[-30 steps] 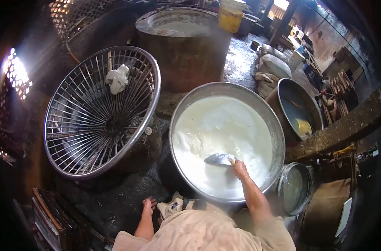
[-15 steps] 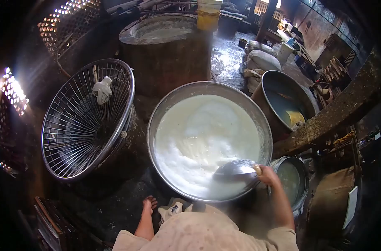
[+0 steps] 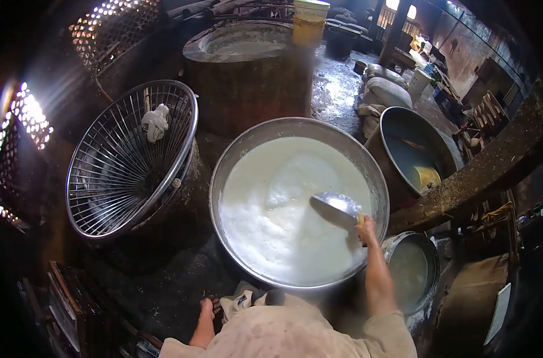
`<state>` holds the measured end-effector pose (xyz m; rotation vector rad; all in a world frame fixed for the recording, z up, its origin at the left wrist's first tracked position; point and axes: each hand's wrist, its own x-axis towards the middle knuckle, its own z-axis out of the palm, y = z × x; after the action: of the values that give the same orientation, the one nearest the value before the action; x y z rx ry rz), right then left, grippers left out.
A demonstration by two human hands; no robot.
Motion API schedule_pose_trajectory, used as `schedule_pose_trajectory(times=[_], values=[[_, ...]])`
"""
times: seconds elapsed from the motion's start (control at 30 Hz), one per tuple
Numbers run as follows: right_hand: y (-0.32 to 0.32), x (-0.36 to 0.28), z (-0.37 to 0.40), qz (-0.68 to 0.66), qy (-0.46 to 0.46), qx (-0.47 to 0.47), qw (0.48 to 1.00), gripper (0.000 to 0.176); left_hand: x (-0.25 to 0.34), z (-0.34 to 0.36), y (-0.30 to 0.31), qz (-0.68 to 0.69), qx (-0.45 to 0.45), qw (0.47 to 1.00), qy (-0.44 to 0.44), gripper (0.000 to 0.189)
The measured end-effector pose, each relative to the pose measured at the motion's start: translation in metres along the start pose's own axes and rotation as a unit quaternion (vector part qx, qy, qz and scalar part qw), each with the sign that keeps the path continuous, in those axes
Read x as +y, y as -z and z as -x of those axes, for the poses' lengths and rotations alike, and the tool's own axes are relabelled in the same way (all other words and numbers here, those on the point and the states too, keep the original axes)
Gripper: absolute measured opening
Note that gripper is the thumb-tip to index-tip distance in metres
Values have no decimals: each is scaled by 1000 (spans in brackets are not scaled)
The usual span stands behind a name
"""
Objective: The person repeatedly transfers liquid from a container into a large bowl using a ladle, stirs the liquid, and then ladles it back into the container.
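My right hand (image 3: 366,231) grips the short pale handle of a wide, shiny metal scoop (image 3: 337,204). The scoop lies tilted at the surface of a milky, foamy liquid (image 3: 265,221), right of the middle of a big round metal vat (image 3: 219,238). Whether its lower edge dips into the liquid is hard to make out. My left hand (image 3: 207,306) hangs low beside my shirt, in front of the vat, fingers slightly apart and holding nothing.
To the left leans a large wire basket (image 3: 191,131) with a white cloth (image 3: 156,123) in it. A steel tub of dark liquid (image 3: 397,134) and a smaller pot (image 3: 410,268) stand right. A thick beam (image 3: 462,191) crosses there. Behind are a round stone vat (image 3: 241,77) and sacks (image 3: 388,92).
My right hand has moved the scoop away from my body, farther into the vat, and tilted it. My left hand has dropped slightly lower. The view has shifted a little.
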<state>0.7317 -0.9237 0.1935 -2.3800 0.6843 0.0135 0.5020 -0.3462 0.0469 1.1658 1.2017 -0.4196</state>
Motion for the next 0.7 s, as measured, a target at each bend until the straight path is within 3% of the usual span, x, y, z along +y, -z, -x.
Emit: schedule_pose_trajectory(times=[0.13, 0.4, 0.7], values=[[-32, -20, 30, -69, -44, -88, 993, 27, 15, -1, 2, -2, 9, 1000, -18, 26], [-89, -57, 91, -80, -21, -135, 987, 27, 58, -8, 2, -21, 14, 999, -31, 24], [-134, -108, 155, -58, -4, -182, 982, 39, 99, -52, 2, -48, -26, 998, -35, 29]])
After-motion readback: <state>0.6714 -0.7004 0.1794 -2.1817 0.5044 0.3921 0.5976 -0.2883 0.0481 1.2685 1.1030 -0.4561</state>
